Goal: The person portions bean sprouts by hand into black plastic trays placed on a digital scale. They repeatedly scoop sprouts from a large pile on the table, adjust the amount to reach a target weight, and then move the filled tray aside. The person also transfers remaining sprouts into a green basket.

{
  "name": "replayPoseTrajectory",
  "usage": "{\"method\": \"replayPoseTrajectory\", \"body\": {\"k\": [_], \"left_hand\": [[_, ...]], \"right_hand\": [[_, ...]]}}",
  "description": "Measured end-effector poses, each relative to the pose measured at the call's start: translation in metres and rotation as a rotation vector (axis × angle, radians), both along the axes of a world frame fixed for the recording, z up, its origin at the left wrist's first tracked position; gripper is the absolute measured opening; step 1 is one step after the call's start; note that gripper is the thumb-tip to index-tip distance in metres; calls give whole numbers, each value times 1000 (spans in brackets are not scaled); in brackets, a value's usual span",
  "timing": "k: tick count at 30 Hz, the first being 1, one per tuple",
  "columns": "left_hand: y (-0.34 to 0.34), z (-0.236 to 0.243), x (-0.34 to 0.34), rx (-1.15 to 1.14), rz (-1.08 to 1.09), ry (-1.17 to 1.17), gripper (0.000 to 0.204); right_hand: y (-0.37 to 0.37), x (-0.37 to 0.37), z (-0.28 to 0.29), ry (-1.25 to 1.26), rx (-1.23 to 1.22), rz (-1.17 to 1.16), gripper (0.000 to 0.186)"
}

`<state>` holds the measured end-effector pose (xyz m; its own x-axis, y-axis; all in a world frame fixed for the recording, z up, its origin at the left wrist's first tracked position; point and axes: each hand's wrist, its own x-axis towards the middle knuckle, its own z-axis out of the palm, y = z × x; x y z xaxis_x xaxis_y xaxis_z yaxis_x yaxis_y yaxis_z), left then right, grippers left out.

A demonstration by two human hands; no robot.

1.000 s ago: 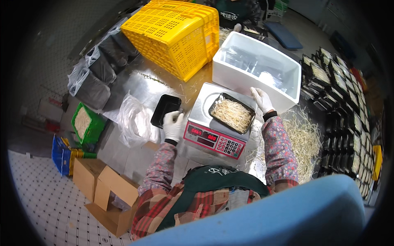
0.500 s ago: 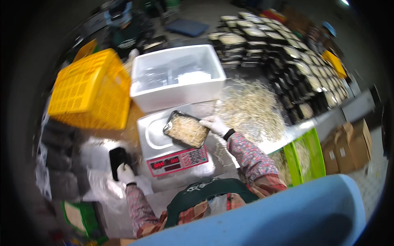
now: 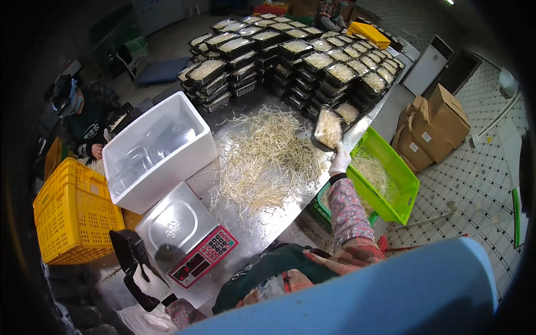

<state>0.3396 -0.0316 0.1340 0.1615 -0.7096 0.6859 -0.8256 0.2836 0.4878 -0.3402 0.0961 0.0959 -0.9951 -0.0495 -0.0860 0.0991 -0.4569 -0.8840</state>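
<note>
My gloved right hand holds a black tray of bean sprouts out to the right, beside the stacked filled trays. At lower left, my gloved left hand grips an empty black tray, which is raised beside the scale. The scale has a bare steel pan and a red-rimmed keypad. A loose heap of sprouts lies on the steel table, between the scale and the stacks.
A white foam box and yellow crate stand left. A green crate is right, near cardboard boxes. A co-worker works behind the foam box; another person is at the back.
The view has swung rightward. My right hand has lifted the filled tray off the scale and carried it right toward the stacks. My left hand has raised the empty tray.
</note>
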Motion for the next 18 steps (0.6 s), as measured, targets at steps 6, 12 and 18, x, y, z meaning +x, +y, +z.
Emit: {"method": "replayPoseTrajectory", "body": {"k": [6, 12, 18], "left_hand": [[3, 0, -86, 105, -321, -222, 21], [-12, -13, -126, 250, -318, -256, 18], [16, 37, -175, 262, -117, -435, 72]], "right_hand": [[-24, -179, -9, -48, 69, -255, 16], [-3, -327, -54, -92, 23, 117, 29], [10, -234, -43, -17, 184, 161, 64]]}}
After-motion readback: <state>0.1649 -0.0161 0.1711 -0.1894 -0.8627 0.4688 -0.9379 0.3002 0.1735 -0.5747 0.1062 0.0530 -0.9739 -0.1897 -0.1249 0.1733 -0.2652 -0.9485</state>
